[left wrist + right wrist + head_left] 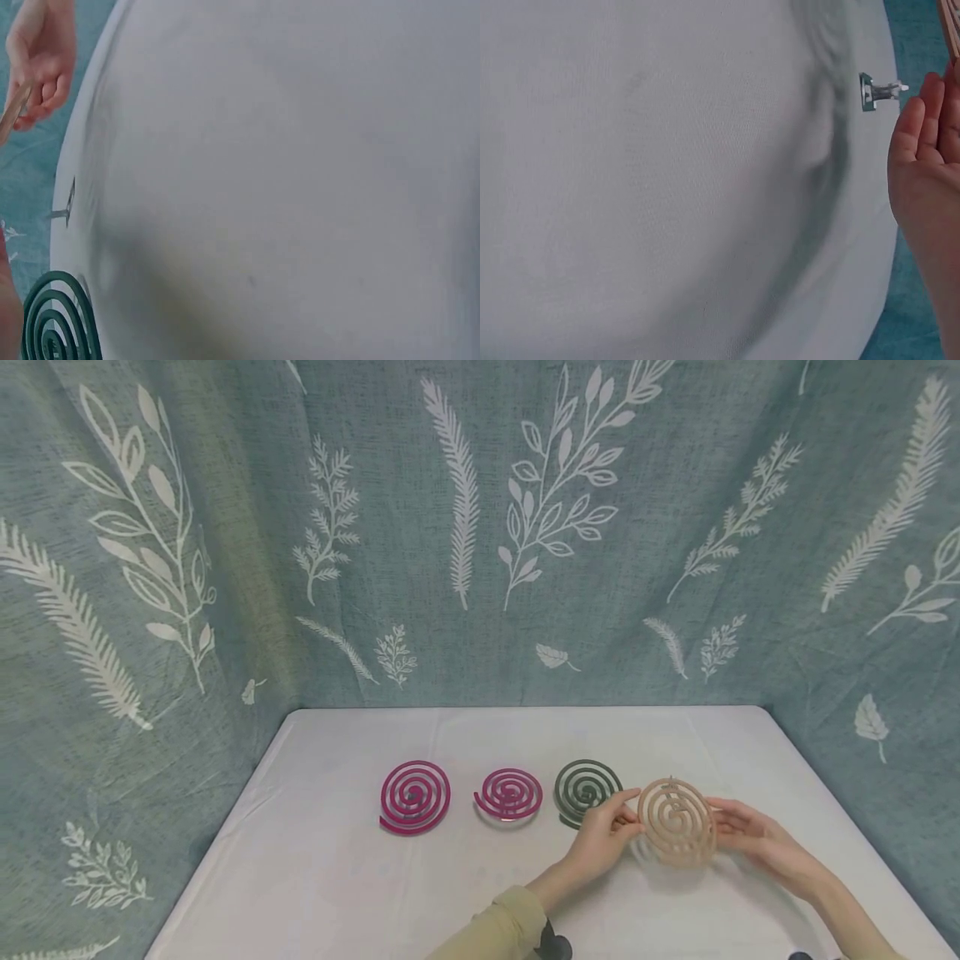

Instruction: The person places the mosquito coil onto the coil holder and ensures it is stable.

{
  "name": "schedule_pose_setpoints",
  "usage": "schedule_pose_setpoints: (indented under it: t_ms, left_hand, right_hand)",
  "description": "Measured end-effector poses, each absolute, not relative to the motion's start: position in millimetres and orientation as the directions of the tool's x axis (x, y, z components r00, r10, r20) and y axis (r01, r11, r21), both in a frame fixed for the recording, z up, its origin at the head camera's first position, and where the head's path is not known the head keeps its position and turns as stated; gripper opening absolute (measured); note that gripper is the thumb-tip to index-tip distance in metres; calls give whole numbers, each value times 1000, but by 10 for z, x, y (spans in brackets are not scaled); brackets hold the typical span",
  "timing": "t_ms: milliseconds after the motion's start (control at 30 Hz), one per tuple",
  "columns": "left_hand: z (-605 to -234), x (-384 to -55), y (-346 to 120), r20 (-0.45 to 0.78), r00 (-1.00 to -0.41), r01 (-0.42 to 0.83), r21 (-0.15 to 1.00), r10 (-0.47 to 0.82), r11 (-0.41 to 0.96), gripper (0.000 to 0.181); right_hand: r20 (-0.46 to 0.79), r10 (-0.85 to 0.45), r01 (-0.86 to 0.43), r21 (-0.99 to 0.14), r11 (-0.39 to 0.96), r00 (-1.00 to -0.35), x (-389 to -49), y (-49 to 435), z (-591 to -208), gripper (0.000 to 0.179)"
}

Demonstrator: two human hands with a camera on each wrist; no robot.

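A beige mosquito coil (677,817) is held up over the right part of the white table. My left hand (600,835) pinches its left edge between thumb and fingers, while my right hand (761,842) grips the right edge. In the left wrist view the coil (13,114) shows nearly edge-on at the right hand (46,64). A small metal stand (871,92) appears on the tabletop in the right wrist view; from the head it is seen through and just above the coil. Behind my left fingers lies a dark green coil (587,785), partly covered by them.
Further left on the white table (337,877) are a magenta coil (415,797) and another magenta coil (508,794) that looks raised. Blue-green curtains (480,660) with white leaf prints enclose the back and sides. Dark round objects (555,947) show at the near edge.
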State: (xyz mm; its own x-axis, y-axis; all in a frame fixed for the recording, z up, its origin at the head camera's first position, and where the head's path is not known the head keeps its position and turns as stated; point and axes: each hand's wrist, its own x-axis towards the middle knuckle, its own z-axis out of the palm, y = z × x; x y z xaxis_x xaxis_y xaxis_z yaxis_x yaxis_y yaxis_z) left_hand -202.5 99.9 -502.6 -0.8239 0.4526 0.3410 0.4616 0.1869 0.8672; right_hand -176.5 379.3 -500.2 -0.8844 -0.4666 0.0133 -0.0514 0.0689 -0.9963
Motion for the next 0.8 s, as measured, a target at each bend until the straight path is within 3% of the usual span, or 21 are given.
schedule_pose_setpoints:
  t_ms: [533,800]
  left_hand:
    - [-4861,-1966,1166,290,-938,282,957,191,-68,27]
    - [-4791,-1950,1172,261,-943,243,964,208,-108,33]
  right_hand:
    - [74,-517,15,-986,-165,-853,-1703,3699,-4864,58]
    - [124,-510,-13,-976,-216,-851,-1703,3673,-4821,60]
